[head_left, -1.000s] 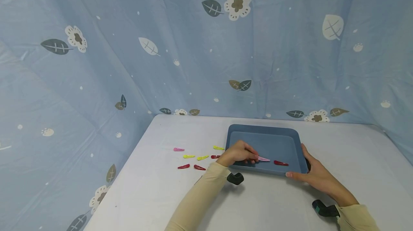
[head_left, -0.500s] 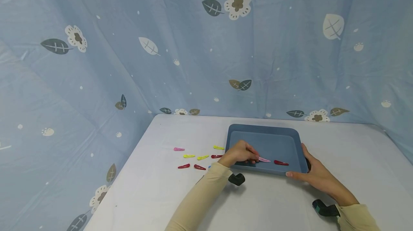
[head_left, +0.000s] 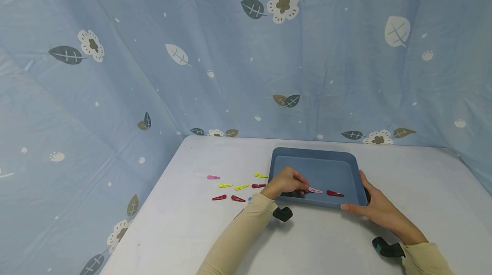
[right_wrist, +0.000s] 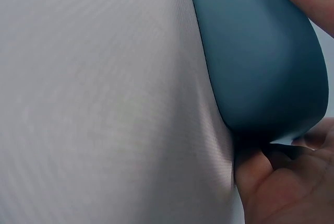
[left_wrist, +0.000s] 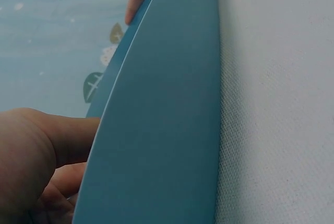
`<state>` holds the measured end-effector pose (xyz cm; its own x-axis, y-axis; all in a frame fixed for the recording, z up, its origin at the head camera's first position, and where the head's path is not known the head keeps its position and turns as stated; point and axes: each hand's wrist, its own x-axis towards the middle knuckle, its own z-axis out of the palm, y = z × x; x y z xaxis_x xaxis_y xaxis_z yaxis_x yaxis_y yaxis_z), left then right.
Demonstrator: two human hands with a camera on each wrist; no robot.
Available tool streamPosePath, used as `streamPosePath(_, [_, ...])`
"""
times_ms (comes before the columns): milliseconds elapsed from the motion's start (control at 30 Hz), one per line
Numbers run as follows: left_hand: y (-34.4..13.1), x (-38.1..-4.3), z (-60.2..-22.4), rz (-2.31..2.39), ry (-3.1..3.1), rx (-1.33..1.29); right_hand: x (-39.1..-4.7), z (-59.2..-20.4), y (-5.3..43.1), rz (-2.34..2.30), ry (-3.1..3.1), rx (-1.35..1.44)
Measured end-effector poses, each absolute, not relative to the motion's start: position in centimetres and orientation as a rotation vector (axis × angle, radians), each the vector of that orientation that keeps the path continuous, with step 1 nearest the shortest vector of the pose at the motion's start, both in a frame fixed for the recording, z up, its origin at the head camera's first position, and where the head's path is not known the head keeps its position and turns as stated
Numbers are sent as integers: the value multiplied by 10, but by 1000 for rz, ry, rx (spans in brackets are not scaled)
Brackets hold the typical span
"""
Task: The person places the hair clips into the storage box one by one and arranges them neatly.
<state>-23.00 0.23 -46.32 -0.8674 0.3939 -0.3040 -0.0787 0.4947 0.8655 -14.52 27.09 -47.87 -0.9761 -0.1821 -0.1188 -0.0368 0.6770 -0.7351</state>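
A pink snap hair clip [head_left: 316, 190] lies low in the blue tray [head_left: 326, 170], its end pinched between the thumb and fingertips of my left hand [head_left: 286, 182]. To its right is a dark red hair clip [head_left: 335, 193] on the tray floor. My right hand [head_left: 378, 209] grips the tray's near right corner, thumb at the front rim. In the right wrist view, its other fingers [right_wrist: 292, 185] curl round the corner low by the tabletop. The tray's front wall [left_wrist: 162, 104] hides my left fingertips and the clip in the left wrist view.
Left of the tray, several loose hair clips lie on the white table [head_left: 184, 232]: a pink clip [head_left: 213, 177], yellow clips such as one [head_left: 225, 185], and red clips such as one [head_left: 238, 199]. A small blue bit [head_left: 250, 198] peeks out by the left sleeve. A patterned curtain [head_left: 230, 53] hangs behind.
My left wrist and sleeve have shifted very slightly right, uncovering a bit of blue beside the sleeve. The pink clip has edged slightly right with the fingers; the right hand and tray stay put.
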Motion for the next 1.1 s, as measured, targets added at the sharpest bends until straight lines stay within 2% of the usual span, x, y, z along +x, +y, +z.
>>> streamPosePath(733, [1, -229, -462, 1335, 2311, 262, -148, -483, 272, -1184, 2724, -175])
streamPosePath(1100, [-18, -232, -447, 1409, 2289, 408, -148, -482, 272, -1193, 2721, -182])
